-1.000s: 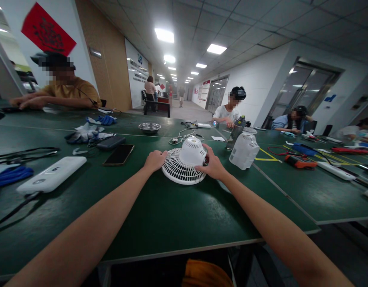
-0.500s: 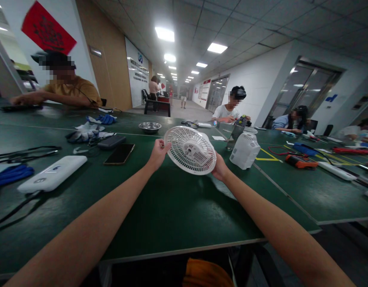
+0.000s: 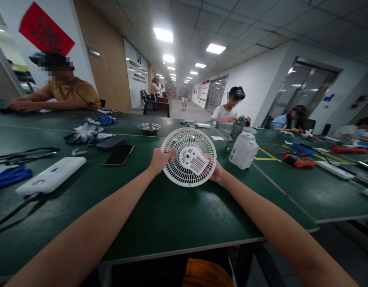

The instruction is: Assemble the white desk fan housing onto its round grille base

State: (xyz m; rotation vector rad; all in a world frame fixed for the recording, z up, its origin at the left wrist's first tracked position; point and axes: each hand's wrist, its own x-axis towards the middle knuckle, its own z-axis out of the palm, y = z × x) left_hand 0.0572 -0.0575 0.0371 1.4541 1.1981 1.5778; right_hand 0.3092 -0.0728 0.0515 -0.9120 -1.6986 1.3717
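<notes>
Holding white fan grille [image 3: 191, 159] over green table [image 3: 178, 219] 2-handed: left hand [image 3: 159, 160] pinching left rim, right hand [image 3: 217, 173] cupping right edge. Thumb slip could drop it; rightward swing could knock white housing [image 3: 244, 151].

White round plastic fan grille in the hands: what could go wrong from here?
The white round plastic fan grille is gripped at its edge by the left hand, with the right hand partly behind it; if a grip slips, it might drop onto the green table.
The whitish plastic housing stands upright to the right of the right hand, so a wide swing could knock it over.
</notes>
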